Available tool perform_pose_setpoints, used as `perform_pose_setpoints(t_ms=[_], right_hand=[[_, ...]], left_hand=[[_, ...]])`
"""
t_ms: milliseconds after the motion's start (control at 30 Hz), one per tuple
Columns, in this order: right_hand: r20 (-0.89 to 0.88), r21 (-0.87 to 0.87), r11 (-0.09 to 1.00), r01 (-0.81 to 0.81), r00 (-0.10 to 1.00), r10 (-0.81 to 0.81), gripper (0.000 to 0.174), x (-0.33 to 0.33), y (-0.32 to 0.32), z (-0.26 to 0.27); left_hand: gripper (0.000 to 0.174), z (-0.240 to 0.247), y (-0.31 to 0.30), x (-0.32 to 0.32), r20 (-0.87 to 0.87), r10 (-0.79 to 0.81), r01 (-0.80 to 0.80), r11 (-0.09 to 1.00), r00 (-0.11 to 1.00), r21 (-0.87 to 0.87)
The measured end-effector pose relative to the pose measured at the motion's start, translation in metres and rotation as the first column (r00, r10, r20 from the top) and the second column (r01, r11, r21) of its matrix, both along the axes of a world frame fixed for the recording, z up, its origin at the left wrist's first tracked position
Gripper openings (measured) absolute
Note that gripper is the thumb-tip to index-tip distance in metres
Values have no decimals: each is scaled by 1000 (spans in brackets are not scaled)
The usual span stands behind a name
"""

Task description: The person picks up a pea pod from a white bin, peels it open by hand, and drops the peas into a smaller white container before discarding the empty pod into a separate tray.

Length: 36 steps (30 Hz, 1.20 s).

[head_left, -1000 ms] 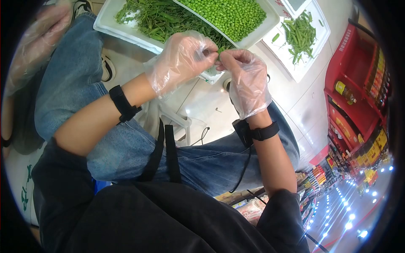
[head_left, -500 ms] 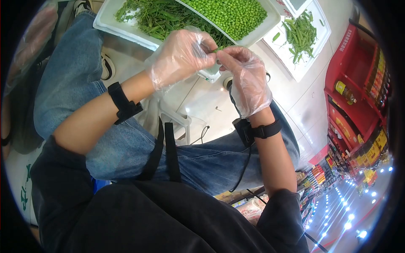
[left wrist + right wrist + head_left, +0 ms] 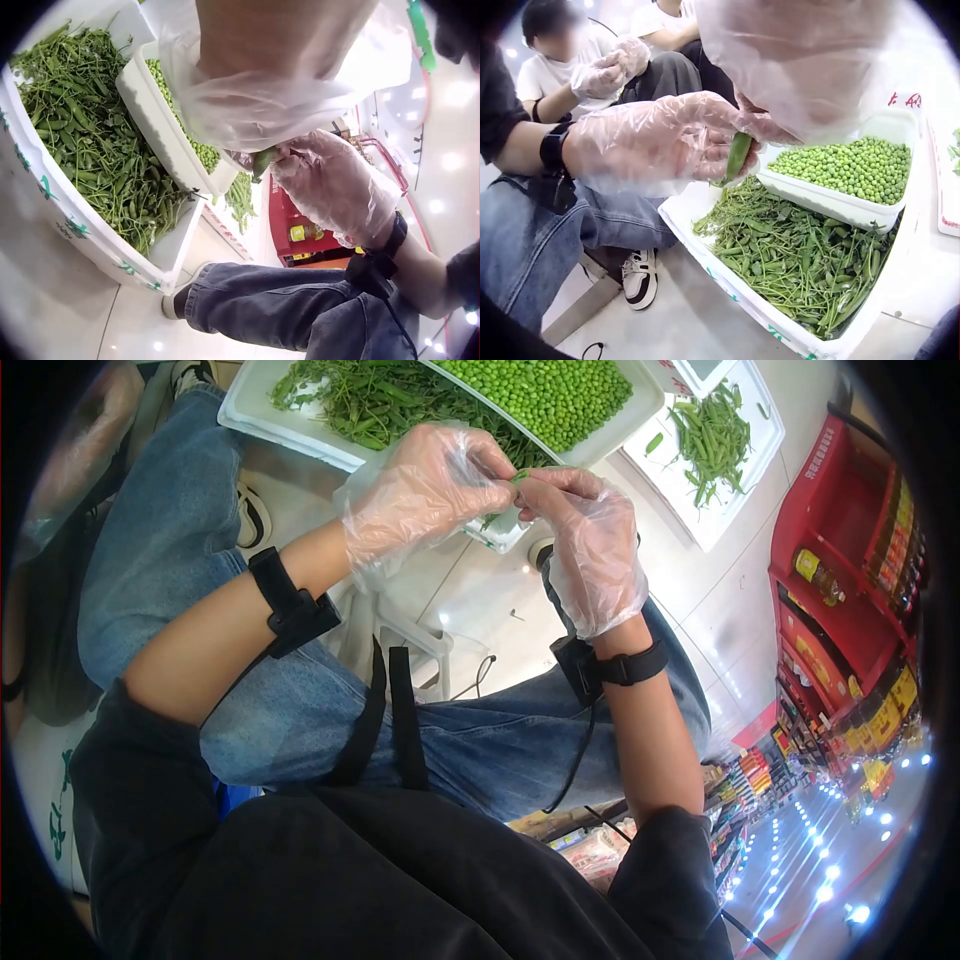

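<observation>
Both hands wear clear plastic gloves and meet over the far side of the lap. The left hand (image 3: 425, 485) and the right hand (image 3: 590, 550) each pinch a green pea pod (image 3: 737, 156) between curled fingertips. Just beyond it sits a white box of pods and stems (image 3: 727, 281). A tray of shelled peas (image 3: 832, 201) rests on the box's right side.

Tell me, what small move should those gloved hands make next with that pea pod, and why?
Probably split the pea pod along its seam with a thumb: the left hand and right hand both pinch it, it seems unopened, and the tray of shelled peas sits close by.
</observation>
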State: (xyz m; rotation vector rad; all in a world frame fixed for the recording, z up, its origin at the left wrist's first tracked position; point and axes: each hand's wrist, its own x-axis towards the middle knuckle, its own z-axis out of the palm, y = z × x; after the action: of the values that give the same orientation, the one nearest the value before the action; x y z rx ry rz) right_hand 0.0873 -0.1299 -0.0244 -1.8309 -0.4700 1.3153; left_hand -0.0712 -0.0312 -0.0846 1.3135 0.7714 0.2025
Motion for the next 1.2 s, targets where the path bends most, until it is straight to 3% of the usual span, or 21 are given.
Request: perform_pose_setpoints(t_ms=[167,233,367,433,567,633,767,867,933,1200], right_hand=[[-54,11,999,32,998,-31,22,1,1,4],[-141,-18,997,80,987,-81,23,5,1,3],[-244,-31,992,123,961,-127,26,8,1,3],[-228,-39,981,192,954,-196,26,4,2,1],[-125,-71,986,154,979,-162,26,2,7,6],[-17,-51,998,-22,1000,21,25,4,6,6],[87,-8,994,-109,990,109,25,5,1,1],[56,-26,995,-94,994,95,25,6,3,4],[-157,-55,998,40,986,-48,25,8,3,3],[-244,-82,992,92,963,-110,29,6,6,4]], left_hand=[[15,4,4,1,-8,-50,49,999,999,-14],[15,8,6,2,6,-46,46,988,999,-147],[17,13,8,2,69,-34,46,982,997,-183],[21,12,8,3,7,-24,25,996,1000,-84],[23,12,7,6,-25,-31,30,999,999,-27],[23,13,10,7,-68,-59,52,994,996,-99],[23,10,7,4,-32,-48,41,981,998,-188],[23,11,6,3,49,-30,42,963,998,-267],[23,8,6,3,111,11,29,934,994,-356],[23,8,5,2,73,29,-3,943,997,-333]])
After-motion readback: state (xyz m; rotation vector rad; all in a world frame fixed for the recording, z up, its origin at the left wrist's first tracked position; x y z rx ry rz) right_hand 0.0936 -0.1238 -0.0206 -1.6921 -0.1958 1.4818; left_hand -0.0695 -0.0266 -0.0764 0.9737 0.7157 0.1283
